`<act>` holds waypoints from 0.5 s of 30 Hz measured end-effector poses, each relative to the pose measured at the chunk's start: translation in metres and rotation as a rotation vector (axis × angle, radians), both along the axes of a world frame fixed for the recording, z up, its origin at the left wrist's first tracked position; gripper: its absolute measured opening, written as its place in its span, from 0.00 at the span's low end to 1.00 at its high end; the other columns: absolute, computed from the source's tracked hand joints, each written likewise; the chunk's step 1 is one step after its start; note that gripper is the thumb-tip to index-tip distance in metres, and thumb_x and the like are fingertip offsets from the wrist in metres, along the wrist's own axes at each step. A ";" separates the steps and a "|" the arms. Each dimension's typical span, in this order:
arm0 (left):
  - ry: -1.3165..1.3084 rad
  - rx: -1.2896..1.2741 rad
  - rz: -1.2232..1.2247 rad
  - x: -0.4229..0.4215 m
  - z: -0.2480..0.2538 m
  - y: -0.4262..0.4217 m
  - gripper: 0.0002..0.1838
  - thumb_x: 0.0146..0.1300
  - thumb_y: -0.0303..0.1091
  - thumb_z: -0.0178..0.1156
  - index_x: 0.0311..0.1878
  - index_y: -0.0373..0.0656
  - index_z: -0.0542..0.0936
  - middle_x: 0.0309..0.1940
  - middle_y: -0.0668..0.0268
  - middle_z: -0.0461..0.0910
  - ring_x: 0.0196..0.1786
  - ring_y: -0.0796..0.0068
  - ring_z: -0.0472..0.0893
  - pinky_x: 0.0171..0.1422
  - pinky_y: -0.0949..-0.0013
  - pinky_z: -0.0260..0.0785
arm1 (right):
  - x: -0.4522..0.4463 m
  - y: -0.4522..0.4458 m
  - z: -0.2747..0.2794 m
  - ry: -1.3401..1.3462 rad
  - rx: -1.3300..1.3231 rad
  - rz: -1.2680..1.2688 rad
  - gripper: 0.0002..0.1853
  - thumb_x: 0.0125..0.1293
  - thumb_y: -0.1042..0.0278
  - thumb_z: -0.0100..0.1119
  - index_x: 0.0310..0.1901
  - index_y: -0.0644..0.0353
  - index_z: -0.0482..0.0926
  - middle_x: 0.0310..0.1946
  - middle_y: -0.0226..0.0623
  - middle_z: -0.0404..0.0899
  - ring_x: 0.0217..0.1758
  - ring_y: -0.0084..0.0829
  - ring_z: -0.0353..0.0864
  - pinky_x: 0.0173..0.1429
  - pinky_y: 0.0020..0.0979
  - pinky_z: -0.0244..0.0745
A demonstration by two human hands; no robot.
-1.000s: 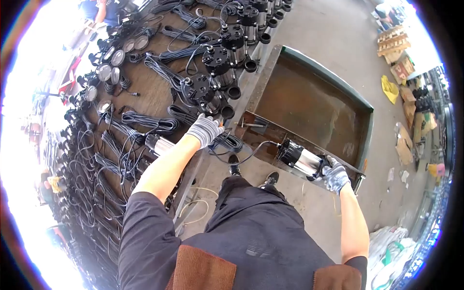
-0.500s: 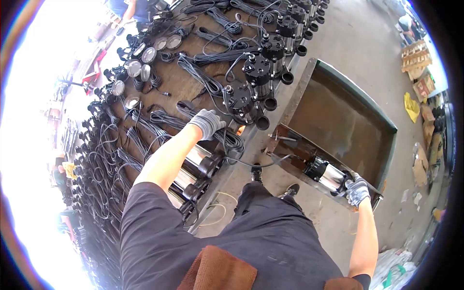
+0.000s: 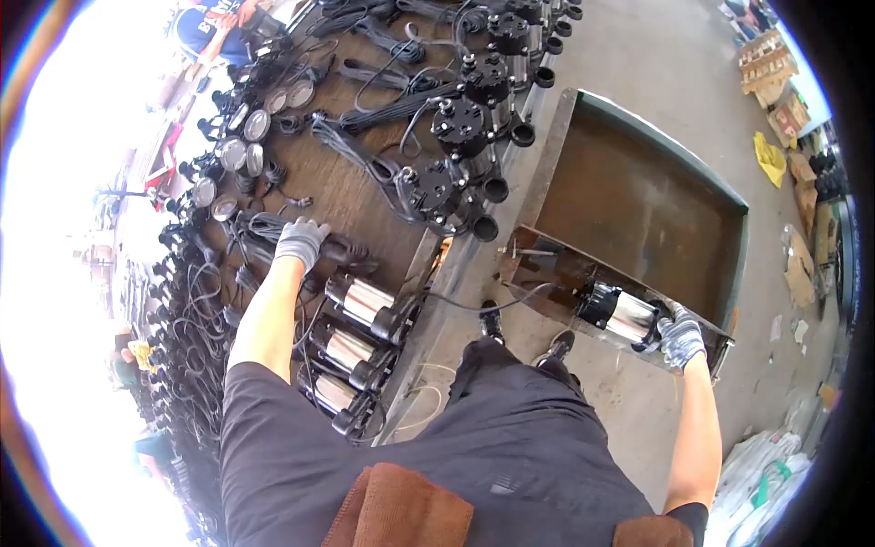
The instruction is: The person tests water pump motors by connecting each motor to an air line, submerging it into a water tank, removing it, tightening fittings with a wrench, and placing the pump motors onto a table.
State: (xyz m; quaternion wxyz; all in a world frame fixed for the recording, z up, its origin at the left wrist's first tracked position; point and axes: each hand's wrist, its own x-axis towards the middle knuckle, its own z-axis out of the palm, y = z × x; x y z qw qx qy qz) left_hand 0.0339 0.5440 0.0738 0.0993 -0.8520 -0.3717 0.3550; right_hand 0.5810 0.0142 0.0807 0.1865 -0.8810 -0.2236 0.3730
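Observation:
In the head view, my left hand (image 3: 303, 242), in a grey glove, is closed on a dark coil of cable (image 3: 351, 255) above the brown table. The coil is blurred, and the hand partly hides it. A black cable (image 3: 483, 308) runs from the table side across to a steel-and-black pump (image 3: 629, 316). That pump lies on its side on the narrow ledge of a metal trough. My right hand (image 3: 680, 337), also gloved, grips the pump's right end. Below my left hand, several similar pumps (image 3: 367, 303) lie side by side on the table.
Upright pumps (image 3: 458, 128) line the table's right edge, with cable bundles (image 3: 378, 169) beside them. Round metal discs (image 3: 257, 125) lie farther left. The rusty trough (image 3: 638, 201) stands to the right. Another person (image 3: 205, 32) is at the far upper left. Pallets (image 3: 766, 64) stand at right.
My left hand has moved left over the table, carrying the cable coil away from the edge and uncovering the pumps lying there. My right hand stays on the pump. The view has shifted slightly.

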 end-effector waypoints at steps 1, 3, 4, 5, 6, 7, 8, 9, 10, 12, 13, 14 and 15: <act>-0.086 -0.003 -0.017 -0.008 -0.008 -0.001 0.26 0.64 0.31 0.64 0.67 0.53 0.78 0.63 0.58 0.81 0.68 0.55 0.78 0.70 0.54 0.73 | 0.001 -0.002 -0.006 0.097 0.049 -0.071 0.24 0.73 0.78 0.55 0.70 0.64 0.74 0.53 0.44 0.87 0.50 0.33 0.86 0.60 0.31 0.80; -0.226 -0.044 -0.052 0.008 -0.003 -0.016 0.30 0.63 0.30 0.63 0.71 0.46 0.75 0.65 0.53 0.79 0.67 0.50 0.77 0.72 0.54 0.71 | -0.002 0.003 0.002 0.165 0.051 -0.121 0.25 0.73 0.79 0.54 0.71 0.64 0.73 0.53 0.42 0.87 0.50 0.31 0.85 0.59 0.30 0.80; -0.354 -0.087 -0.096 0.023 0.011 -0.033 0.28 0.64 0.30 0.63 0.69 0.45 0.76 0.66 0.52 0.78 0.66 0.50 0.78 0.70 0.54 0.72 | -0.006 0.009 0.013 0.144 0.001 -0.093 0.25 0.73 0.79 0.53 0.71 0.63 0.73 0.53 0.42 0.87 0.50 0.31 0.85 0.59 0.30 0.81; -0.456 -0.105 -0.128 0.035 0.004 -0.040 0.24 0.64 0.31 0.63 0.65 0.43 0.78 0.63 0.51 0.80 0.63 0.50 0.79 0.69 0.53 0.73 | -0.010 0.015 0.024 0.124 -0.050 -0.065 0.26 0.73 0.78 0.53 0.72 0.62 0.72 0.53 0.42 0.86 0.49 0.30 0.84 0.58 0.30 0.81; -0.560 -0.129 -0.167 0.051 -0.004 -0.046 0.21 0.64 0.31 0.63 0.61 0.42 0.80 0.60 0.50 0.81 0.61 0.50 0.80 0.67 0.53 0.73 | -0.018 0.028 0.048 0.135 -0.132 -0.064 0.26 0.73 0.76 0.53 0.72 0.62 0.71 0.53 0.43 0.86 0.49 0.30 0.85 0.58 0.31 0.81; -0.581 -0.180 -0.135 0.075 0.001 -0.062 0.12 0.65 0.31 0.63 0.50 0.41 0.84 0.49 0.52 0.85 0.53 0.50 0.83 0.61 0.53 0.75 | -0.014 0.023 0.041 0.141 -0.095 -0.071 0.28 0.72 0.71 0.53 0.73 0.60 0.70 0.53 0.46 0.87 0.48 0.33 0.86 0.57 0.33 0.82; -0.671 -0.288 -0.145 0.094 0.004 -0.079 0.06 0.68 0.32 0.62 0.42 0.42 0.85 0.39 0.54 0.87 0.46 0.50 0.85 0.56 0.53 0.77 | 0.008 -0.008 -0.010 -0.058 -0.028 0.090 0.27 0.73 0.68 0.56 0.73 0.58 0.71 0.51 0.48 0.87 0.46 0.38 0.87 0.53 0.37 0.83; -0.645 -0.355 -0.188 0.117 0.011 -0.103 0.07 0.69 0.34 0.62 0.42 0.42 0.85 0.38 0.55 0.87 0.45 0.50 0.85 0.54 0.53 0.78 | 0.014 -0.015 -0.021 -0.014 0.007 0.091 0.27 0.73 0.65 0.59 0.73 0.55 0.72 0.49 0.51 0.87 0.45 0.41 0.87 0.51 0.40 0.82; -0.619 -0.414 -0.235 0.143 0.021 -0.130 0.08 0.70 0.35 0.62 0.43 0.43 0.86 0.37 0.55 0.87 0.44 0.50 0.85 0.52 0.54 0.78 | -0.002 0.003 0.015 -0.045 -0.065 0.085 0.26 0.72 0.64 0.60 0.71 0.54 0.74 0.44 0.52 0.87 0.42 0.43 0.87 0.48 0.41 0.82; -0.927 -0.799 -0.026 0.186 0.047 -0.190 0.07 0.70 0.34 0.64 0.45 0.42 0.86 0.35 0.58 0.87 0.38 0.56 0.86 0.47 0.60 0.79 | -0.008 0.013 0.041 -0.111 -0.173 0.132 0.26 0.72 0.58 0.61 0.69 0.54 0.76 0.40 0.52 0.87 0.37 0.44 0.87 0.44 0.42 0.81; -0.989 -0.871 0.054 0.200 0.027 -0.211 0.08 0.69 0.31 0.65 0.49 0.42 0.85 0.34 0.62 0.87 0.36 0.66 0.84 0.45 0.64 0.78 | -0.008 0.016 0.044 -0.087 -0.193 0.118 0.28 0.72 0.56 0.60 0.70 0.55 0.75 0.44 0.53 0.87 0.42 0.46 0.88 0.48 0.42 0.81; -1.053 -0.943 0.134 0.213 0.008 -0.232 0.11 0.68 0.29 0.67 0.52 0.41 0.84 0.33 0.66 0.86 0.34 0.75 0.82 0.43 0.68 0.77 | -0.006 0.014 0.045 -0.059 -0.209 0.109 0.29 0.71 0.53 0.60 0.70 0.56 0.75 0.48 0.54 0.87 0.47 0.48 0.88 0.53 0.42 0.81; -1.004 -0.841 0.121 0.235 0.008 -0.251 0.12 0.68 0.32 0.68 0.53 0.42 0.84 0.33 0.67 0.85 0.34 0.76 0.82 0.43 0.69 0.78 | -0.003 0.007 0.035 -0.106 -0.176 0.133 0.31 0.71 0.52 0.60 0.71 0.58 0.74 0.53 0.54 0.85 0.54 0.49 0.86 0.59 0.42 0.80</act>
